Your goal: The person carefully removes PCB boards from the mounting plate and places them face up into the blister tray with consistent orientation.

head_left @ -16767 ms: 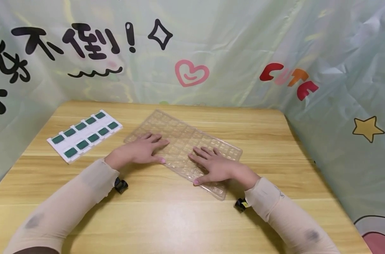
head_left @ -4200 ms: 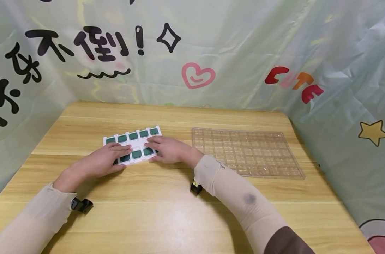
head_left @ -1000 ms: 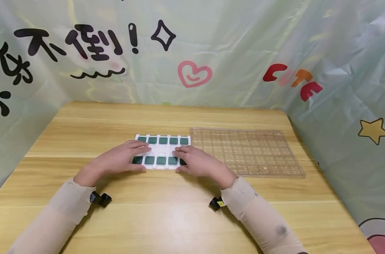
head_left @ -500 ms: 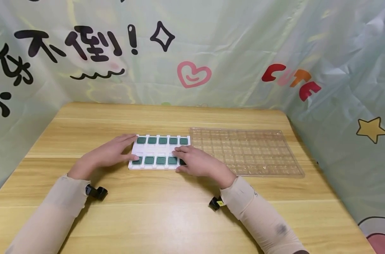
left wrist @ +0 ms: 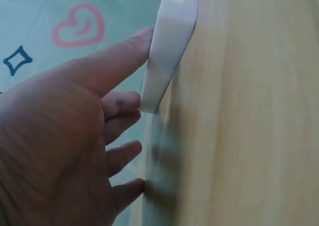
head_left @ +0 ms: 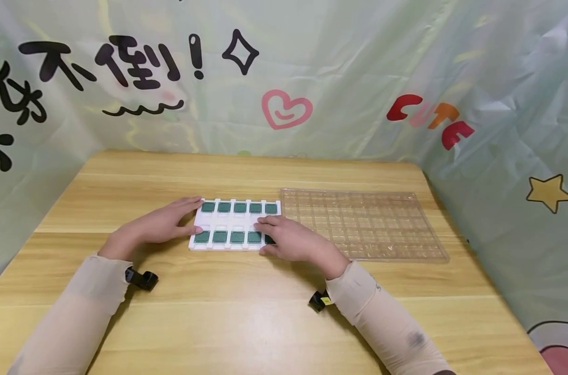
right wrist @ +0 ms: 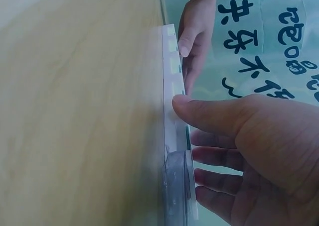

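Observation:
A white tray (head_left: pixel 227 221) lies flat in the middle of the table, bearing two rows of green square chips (head_left: pixel 237 237). At its left end is my left hand (head_left: pixel 162 223), thumb and fingertips against the corner; in the left wrist view the thumb touches the tray's pale side and the other fingers are loosely extended. My right hand (head_left: pixel 293 240) rests on the tray's right end, its thumb at the front edge and its fingers reaching over the top, partly hiding a chip. Just right of the white tray lies a clear plastic tray (head_left: pixel 368 224) with many square pockets.
A wooden table (head_left: pixel 246 323) carries both trays. Its back and sides are closed in by a pale green printed curtain (head_left: pixel 340 78). Each wrist wears a small black camera, such as the left camera (head_left: pixel 143 279).
The clear tray was shifted right and squared up. The white tray came from the left to the middle and was straightened. Lately my left hand drew back from its top to its left end.

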